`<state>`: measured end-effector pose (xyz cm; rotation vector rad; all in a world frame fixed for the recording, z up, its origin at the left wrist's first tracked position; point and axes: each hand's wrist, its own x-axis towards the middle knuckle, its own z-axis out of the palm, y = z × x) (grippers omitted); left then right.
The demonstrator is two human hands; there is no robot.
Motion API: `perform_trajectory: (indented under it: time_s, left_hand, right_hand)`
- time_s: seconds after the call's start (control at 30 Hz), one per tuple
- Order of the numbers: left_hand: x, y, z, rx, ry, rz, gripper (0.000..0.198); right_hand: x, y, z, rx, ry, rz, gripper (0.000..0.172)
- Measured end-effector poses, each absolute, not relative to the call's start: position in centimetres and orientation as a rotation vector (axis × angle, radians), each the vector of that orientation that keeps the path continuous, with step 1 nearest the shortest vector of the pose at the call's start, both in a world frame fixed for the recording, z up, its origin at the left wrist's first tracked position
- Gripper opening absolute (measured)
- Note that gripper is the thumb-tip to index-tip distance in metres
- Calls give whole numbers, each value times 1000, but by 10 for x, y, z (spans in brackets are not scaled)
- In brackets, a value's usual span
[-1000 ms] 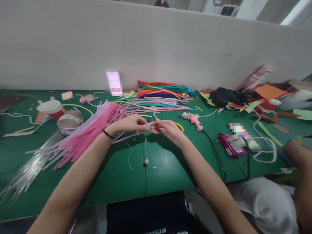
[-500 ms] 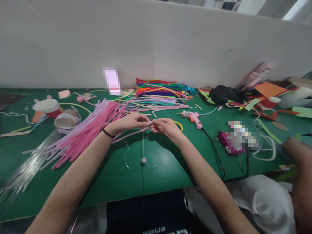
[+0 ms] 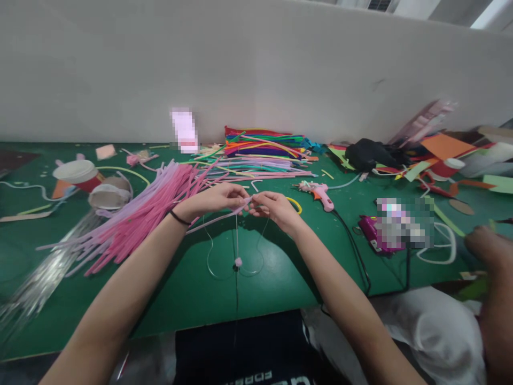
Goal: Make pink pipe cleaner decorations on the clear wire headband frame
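My left hand (image 3: 218,198) and my right hand (image 3: 273,206) meet fingertip to fingertip above the green table (image 3: 168,289). Both pinch a pale pink pipe cleaner (image 3: 216,218) that runs down and left from my fingers. Thin wire loops (image 3: 222,264) hang below my hands, with a small pink ball (image 3: 238,262) at their bottom. A big heap of pink and lilac pipe cleaners (image 3: 140,219) lies just left of my left hand.
A stack of coloured pipe cleaners (image 3: 264,147) lies by the back wall. A pink glue gun (image 3: 320,193) with a black cord and a magenta box (image 3: 374,238) are on the right. Paper cups (image 3: 80,176) stand at the left. Another person's hand (image 3: 487,251) is at the right edge.
My hands have stayed together on the pipe cleaner with only slight finger movement. The hanging wire and ball barely shifted.
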<state>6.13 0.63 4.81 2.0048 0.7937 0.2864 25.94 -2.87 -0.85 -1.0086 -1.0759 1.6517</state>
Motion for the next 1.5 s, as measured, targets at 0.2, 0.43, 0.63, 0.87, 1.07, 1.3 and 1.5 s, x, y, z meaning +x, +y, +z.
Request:
perform_trajectory:
  time_s: [0.2,0.43,0.63,0.87,1.07,1.3,1.5]
  left_hand:
    - [56,10,49,2024,742,233,40]
    - [51,15,43,1931,708,217,36]
    - [51,14,47,1949,706,238,32]
    - [51,14,46,1960,716,231,34]
    - [54,12,47,1974,726,256,30]
    - [53,12,47,1937,772,286,32]
    - [49,10,55,1944,765,199,39]
  right_hand:
    - [259,-28,-10,-1014,-1059,1661,26]
    - [257,-30,-7,-1007,-1055,1690,27]
    - [257,-30,-7,-994,-1065,1697,26]
    - [257,-30,-7,-1002,-1032,1706,25]
    - [257,-30,-4,-1003,-1000,1719,23]
    - [257,-31,-3,-978,-980,1730,29]
    - [258,-34,-3,-927,-1121,1646,33]
